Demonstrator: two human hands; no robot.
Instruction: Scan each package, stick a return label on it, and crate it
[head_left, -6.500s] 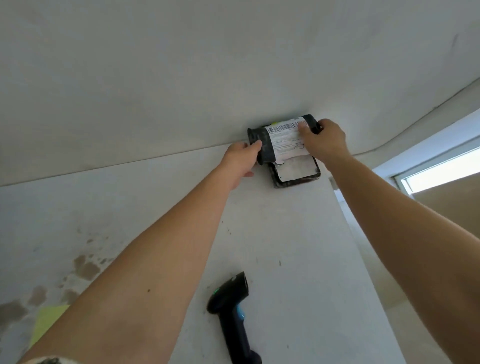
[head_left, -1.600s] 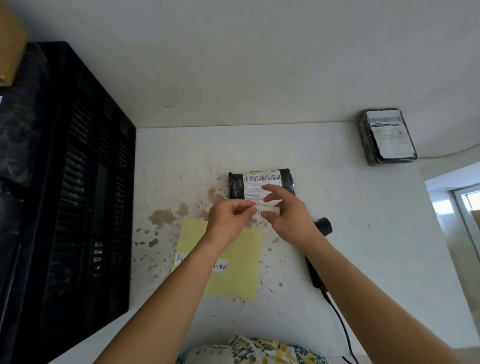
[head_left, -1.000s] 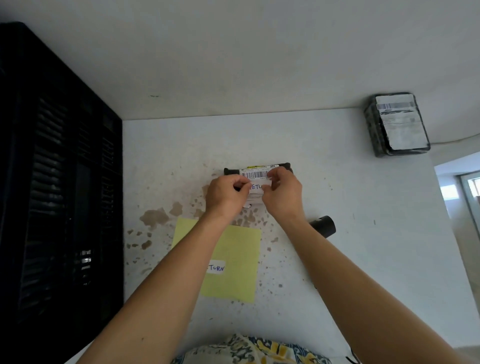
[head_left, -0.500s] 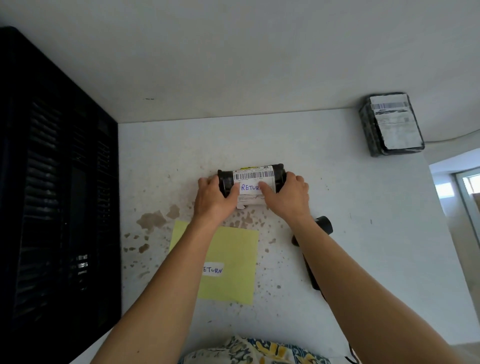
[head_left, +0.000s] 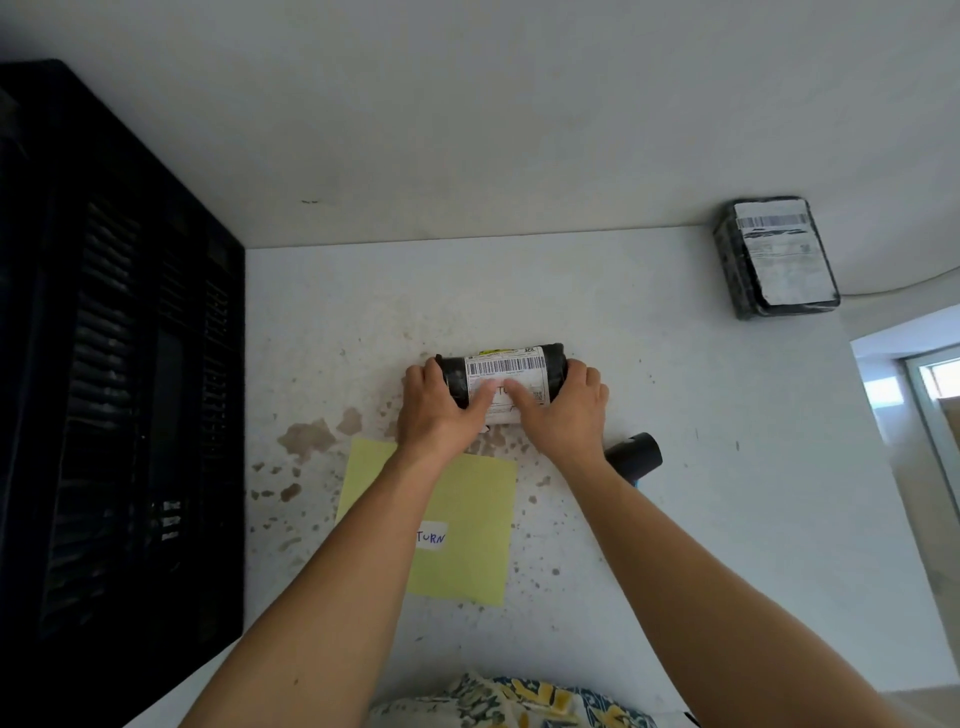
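Both hands (head_left: 506, 410) clasp the black-wrapped package (head_left: 501, 382), thumbs pressing its return label (head_left: 500, 391). It looks light and slick; gripping both rounded ends seems safest.

A white counter (head_left: 675, 519) runs back to a plain pale wall (head_left: 467, 104). Brown stains (head_left: 306, 439) and smaller specks mark its surface left of middle, the largest blotches lying just beyond the far left corner of a yellow sheet. A thin cable (head_left: 893, 288) curves along the wall at the far right. Past the counter's right edge, a bright window (head_left: 935, 389) shows lower down. At the bottom edge, patterned fabric (head_left: 509, 701) in yellow, blue and cream is visible.
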